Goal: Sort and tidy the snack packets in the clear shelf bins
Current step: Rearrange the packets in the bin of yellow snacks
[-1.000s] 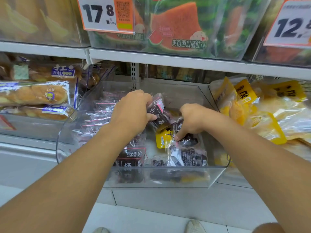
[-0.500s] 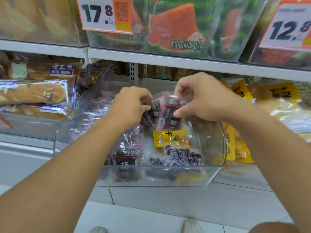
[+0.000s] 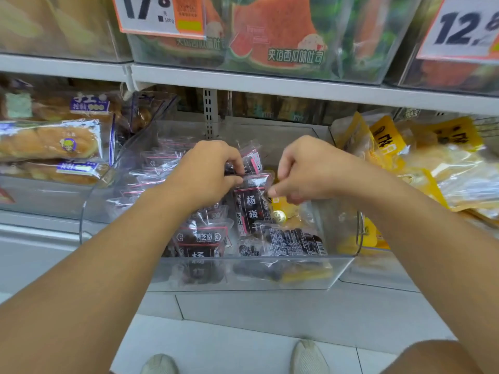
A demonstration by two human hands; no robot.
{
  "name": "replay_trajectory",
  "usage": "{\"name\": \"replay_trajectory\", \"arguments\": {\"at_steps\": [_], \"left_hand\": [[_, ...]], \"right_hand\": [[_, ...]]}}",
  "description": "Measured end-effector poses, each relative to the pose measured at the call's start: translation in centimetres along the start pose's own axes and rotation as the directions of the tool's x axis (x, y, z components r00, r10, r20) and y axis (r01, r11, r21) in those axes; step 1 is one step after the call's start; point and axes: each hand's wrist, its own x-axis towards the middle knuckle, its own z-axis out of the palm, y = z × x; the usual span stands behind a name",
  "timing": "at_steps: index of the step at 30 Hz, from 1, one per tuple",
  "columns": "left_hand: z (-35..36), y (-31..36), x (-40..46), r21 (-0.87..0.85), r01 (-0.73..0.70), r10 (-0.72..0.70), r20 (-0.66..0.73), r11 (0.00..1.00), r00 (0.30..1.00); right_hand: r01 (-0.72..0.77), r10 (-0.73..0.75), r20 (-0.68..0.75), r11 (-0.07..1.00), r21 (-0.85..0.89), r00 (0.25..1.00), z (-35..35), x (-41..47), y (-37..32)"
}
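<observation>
Reaching into the clear bin [image 3: 243, 273] from the front, both hands meet over its middle. The left hand [image 3: 208, 171] has its fingers curled round a small bunch of dark packets [image 3: 252, 159] standing upright at the middle of the bin, thumb pressed against their near face. The right hand [image 3: 310, 168] pinches the top right corner of one dark packet [image 3: 252, 203] with white characters down its front, between thumb and forefinger; that packet stands nearly upright just beside the bunch, leaning on the left hand's thumb.

Left of the hands inside the bin, more dark packets [image 3: 159, 163] are lined up in a row running toward the bin's back wall. At the bin's front wall lie further dark packets [image 3: 201, 238], one face up and one showing its printed back [image 3: 291, 242]. A yellow packet [image 3: 283, 209] lies among them, below the right hand, toward the bin's right side.

Left of the bin sits another clear bin holding wrapped bread rolls [image 3: 51, 141]; right of it, a bin of yellow packets [image 3: 442, 168]. Above the bin runs a white shelf edge [image 3: 270, 85] with watermelon-print bags [image 3: 272, 33] and two price cards, one [image 3: 159, 14] over the left hand and one [image 3: 464, 28] farther right. Below the bin, two pale shoes [image 3: 309, 357] stand on the tiled floor.
</observation>
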Motion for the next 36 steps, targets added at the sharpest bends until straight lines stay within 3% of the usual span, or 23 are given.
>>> {"name": "replay_trajectory", "arguments": {"at_steps": [3, 9, 12, 16, 18, 20, 22, 24, 26, 27, 29, 30, 32, 34, 36], "left_hand": [[0.1, 0.3, 0.0, -0.011, 0.021, -0.021, -0.016, 1.000, 1.000], [0.2, 1.0, -0.2, 0.048, 0.084, -0.079, -0.110, 0.995, 0.991], [0.1, 1.1, -0.5, 0.033, 0.105, -0.097, -0.184, 0.994, 0.978], [-0.3, 0.5, -0.7, -0.015, 0.083, -0.085, -0.153, 0.996, 0.985], [-0.5, 0.2, -0.8, -0.033, 0.086, -0.090, -0.127, 0.996, 0.988], [-0.5, -0.2, -0.7, -0.056, 0.106, -0.112, -0.122, 0.993, 0.986], [-0.3, -0.3, -0.7, -0.078, 0.112, -0.123, -0.163, 0.991, 0.979], [-0.8, 0.4, -0.9, -0.229, 0.105, -0.152, -0.197, 0.968, 0.969], [-1.5, 1.1, -1.1, -0.353, 0.096, -0.142, -0.105, 0.931, 0.984], [-1.7, 1.4, -1.3, -0.300, 0.050, -0.055, -0.008, 0.953, 0.998], [-1.3, 1.7, -1.4, -0.011, -0.062, 0.063, 0.222, 0.998, 0.973], [-0.9, 1.8, -1.4, 0.105, -0.091, 0.059, 0.274, 0.990, 0.960], [-0.4, 2.4, -1.1, 0.166, -0.066, 0.024, 0.246, 0.984, 0.969], [-0.3, 2.7, -1.0, 0.158, -0.046, 0.011, 0.212, 0.986, 0.977], [-0.6, 2.6, -1.0, 0.175, -0.028, -0.009, 0.211, 0.984, 0.977]], "right_hand": [[0.118, -0.021, 0.333, 0.955, -0.273, 0.943, 0.9, -1.3, 0.1], [0.216, -0.024, 0.475, 0.910, -0.354, 0.880, 2.2, -0.6, 0.6], [0.267, -0.141, 0.412, 0.926, -0.267, 0.900, 1.5, -0.7, 0.9], [0.322, -0.322, -0.028, 0.930, 0.175, 0.946, -0.3, -0.4, 0.6], [0.328, -0.274, -0.251, 0.922, 0.205, 0.928, 0.3, 0.2, 0.5], [0.233, -0.182, -0.339, 0.965, 0.118, 0.923, 1.5, 0.7, 0.5], [0.166, -0.119, -0.318, 0.979, 0.122, 0.940, 2.4, 0.8, 0.4], [0.121, -0.092, -0.284, 0.989, 0.086, 0.954, 2.9, 0.8, 0.4], [0.096, -0.089, -0.218, 0.995, 0.019, 0.972, 2.7, 0.7, 0.1], [0.086, -0.082, -0.154, 0.996, 0.023, 0.985, 2.3, 0.6, 0.0], [0.043, -0.039, -0.039, 0.993, 0.113, 0.998, 0.7, 0.4, 0.1], [0.017, -0.014, -0.026, 0.988, 0.156, 1.000, -0.5, 0.3, 0.4], [-0.033, 0.045, -0.064, 0.985, 0.169, 0.997, -2.6, 0.4, 1.0], [-0.064, 0.054, -0.075, 0.988, -0.138, 0.996, -3.5, 1.2, 1.2], [-0.062, 0.076, 0.012, 0.889, -0.454, 0.997, -2.6, 2.5, 0.3]]}}
